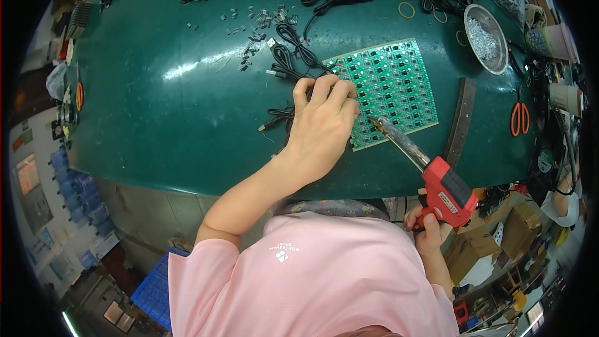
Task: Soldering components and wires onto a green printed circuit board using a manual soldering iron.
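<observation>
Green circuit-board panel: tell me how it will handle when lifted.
The green circuit-board panel looks thin and flat, so probably light and fairly stiff. Its rows of small mounted parts suggest it may be fragile if knocked. Black cables by its left edge might drag along.

A red soldering gun (438,181) slants over a green circuit-board panel (394,87).

Single head-worn fisheye view, steeply downward, from close above the pink shirt (337,274) and green table (181,118).
</observation>
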The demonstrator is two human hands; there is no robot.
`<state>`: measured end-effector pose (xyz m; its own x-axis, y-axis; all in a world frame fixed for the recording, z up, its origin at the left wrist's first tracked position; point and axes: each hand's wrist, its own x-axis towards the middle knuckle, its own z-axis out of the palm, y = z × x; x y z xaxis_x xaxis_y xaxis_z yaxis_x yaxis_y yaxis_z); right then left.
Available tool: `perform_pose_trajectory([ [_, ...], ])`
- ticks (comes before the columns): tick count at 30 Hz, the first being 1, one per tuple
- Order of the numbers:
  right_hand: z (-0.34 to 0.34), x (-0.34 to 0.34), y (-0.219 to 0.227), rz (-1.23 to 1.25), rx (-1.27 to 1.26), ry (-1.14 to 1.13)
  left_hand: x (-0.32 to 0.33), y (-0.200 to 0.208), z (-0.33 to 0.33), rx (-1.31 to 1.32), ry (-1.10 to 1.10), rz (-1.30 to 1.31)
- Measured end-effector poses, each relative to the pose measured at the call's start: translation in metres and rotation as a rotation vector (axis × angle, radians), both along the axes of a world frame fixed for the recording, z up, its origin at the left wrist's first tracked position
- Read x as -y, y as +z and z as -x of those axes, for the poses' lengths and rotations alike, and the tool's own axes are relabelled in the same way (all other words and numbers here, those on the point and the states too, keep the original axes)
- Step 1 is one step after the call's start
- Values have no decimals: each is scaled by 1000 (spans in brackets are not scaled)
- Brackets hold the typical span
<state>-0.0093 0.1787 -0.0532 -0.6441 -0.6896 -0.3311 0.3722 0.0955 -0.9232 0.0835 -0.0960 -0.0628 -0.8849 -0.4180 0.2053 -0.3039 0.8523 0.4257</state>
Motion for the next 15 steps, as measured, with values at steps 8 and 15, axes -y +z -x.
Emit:
perform_pose_trajectory([
  [8,0,2,0,-62,-58,56,2,3,0,28,2,-41],
  [15,2,16,9,-59,-7,-70,-6,21,-4,-21,145,-57],
])
